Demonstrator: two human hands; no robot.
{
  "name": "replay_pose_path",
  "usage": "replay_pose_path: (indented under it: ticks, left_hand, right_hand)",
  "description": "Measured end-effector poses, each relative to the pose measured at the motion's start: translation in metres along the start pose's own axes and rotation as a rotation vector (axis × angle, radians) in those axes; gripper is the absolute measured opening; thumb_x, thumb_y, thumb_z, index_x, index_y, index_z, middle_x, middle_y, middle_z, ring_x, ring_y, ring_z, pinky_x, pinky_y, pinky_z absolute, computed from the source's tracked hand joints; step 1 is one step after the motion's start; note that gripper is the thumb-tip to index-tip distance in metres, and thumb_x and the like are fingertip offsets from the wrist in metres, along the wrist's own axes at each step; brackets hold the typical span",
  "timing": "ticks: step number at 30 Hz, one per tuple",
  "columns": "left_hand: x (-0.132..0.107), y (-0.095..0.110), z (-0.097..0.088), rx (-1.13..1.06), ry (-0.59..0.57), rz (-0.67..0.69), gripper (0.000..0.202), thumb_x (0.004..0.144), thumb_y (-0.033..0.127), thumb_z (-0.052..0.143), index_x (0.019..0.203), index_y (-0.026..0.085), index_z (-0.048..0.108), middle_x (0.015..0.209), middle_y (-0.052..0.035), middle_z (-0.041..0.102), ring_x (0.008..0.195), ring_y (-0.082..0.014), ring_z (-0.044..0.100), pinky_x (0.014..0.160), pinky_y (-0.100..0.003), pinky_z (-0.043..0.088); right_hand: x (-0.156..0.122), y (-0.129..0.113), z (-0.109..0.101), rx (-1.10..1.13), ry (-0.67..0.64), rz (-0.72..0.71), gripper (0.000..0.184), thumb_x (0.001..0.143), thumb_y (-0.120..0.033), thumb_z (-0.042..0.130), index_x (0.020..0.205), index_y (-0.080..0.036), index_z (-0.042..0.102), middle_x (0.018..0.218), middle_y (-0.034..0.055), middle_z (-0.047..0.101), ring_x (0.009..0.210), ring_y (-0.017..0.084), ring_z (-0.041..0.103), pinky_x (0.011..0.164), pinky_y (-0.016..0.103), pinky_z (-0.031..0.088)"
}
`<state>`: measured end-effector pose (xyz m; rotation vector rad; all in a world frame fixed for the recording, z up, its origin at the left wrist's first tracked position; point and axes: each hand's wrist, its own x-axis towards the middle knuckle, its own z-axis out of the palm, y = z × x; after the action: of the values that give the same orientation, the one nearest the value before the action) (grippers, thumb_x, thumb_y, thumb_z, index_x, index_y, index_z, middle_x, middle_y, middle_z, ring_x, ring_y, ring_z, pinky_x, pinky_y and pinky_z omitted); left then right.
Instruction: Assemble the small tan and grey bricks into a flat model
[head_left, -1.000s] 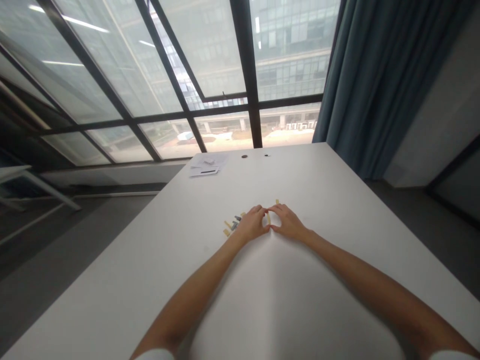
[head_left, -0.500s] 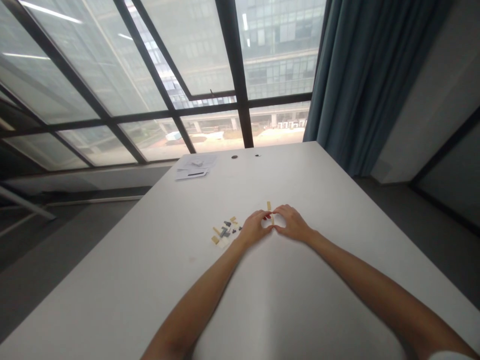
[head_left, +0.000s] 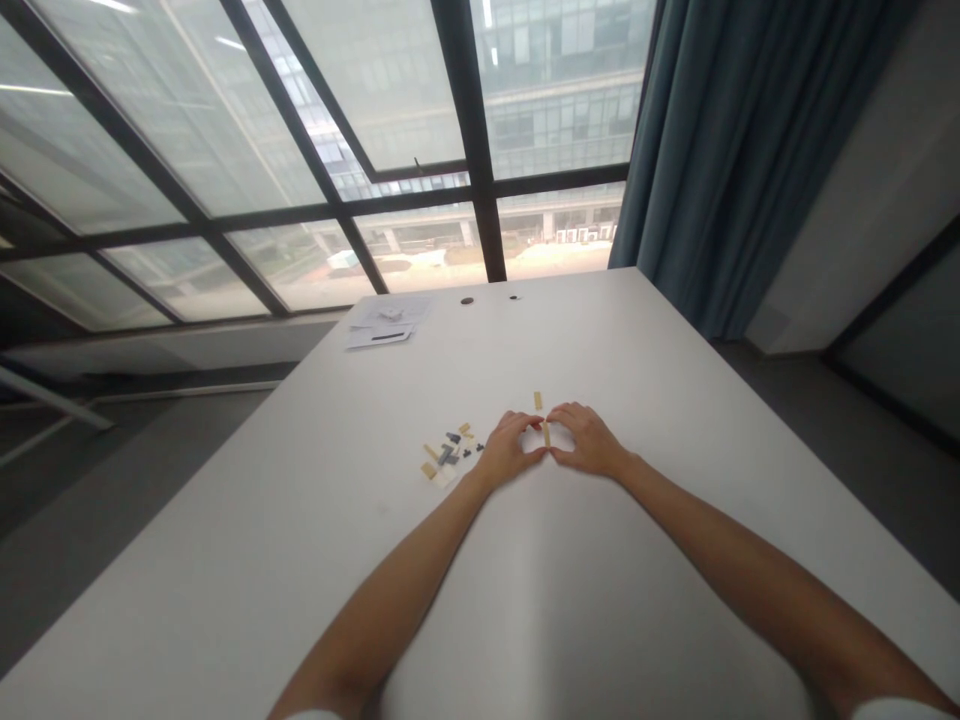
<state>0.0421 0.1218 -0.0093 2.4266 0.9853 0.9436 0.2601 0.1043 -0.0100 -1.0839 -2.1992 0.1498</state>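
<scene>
L hand (head_left: 512,450) and R hand (head_left: 589,440) meet over the white tbl (head_left: 660,400), thumbs and fingertips curled toward each other in a ring. Both grasp the tan strip (head_left: 547,434), which runs btwn fingertips (far end) and thumbs (near end); exact contact of each fingertip too small to tell. Strip is mid-tbl, btwn the hands.

Tan pc (head_left: 538,400) lies flat on tbl just beyond the fingertips, apart from the strip. To the left of L hand, near it: loose cluster w/ grey pcs (head_left: 448,455) in the middle, small black pcs (head_left: 466,453) on the hand side, tan bits (head_left: 428,470) around the edges, pale pc (head_left: 445,478) on the near side. Cluster pcs lie close tog., some maybe touching, can't tell.

Far L of tbl: papers (head_left: 364,340) w/ dark bar (head_left: 388,337) and small white obj (head_left: 391,314) on top. Dark disc (head_left: 466,301) near far edge. Window behind, blue curtain (head_left: 697,180) at R.
</scene>
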Motion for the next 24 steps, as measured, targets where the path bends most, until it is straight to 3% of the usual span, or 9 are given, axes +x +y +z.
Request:
replay_pose_path:
  ticks: [24]
  left_hand:
    - [-0.0028, 0.0017, -0.0025, -0.016, 0.014, 0.054, 0.038, 0.077, 0.030, 0.073, 0.113, 0.022, 0.062, 0.102, -0.0048, 0.067, 0.099, -0.0228, 0.056, 0.092, -0.039, 0.047]
  right_hand:
    - [-0.0035, -0.0030, 0.0011, 0.095, 0.067, -0.067, 0.043, 0.075, -0.027, 0.072, 0.115, -0.022, 0.057, 0.113, 0.0103, 0.065, 0.105, 0.029, 0.059, 0.092, 0.045, 0.048]
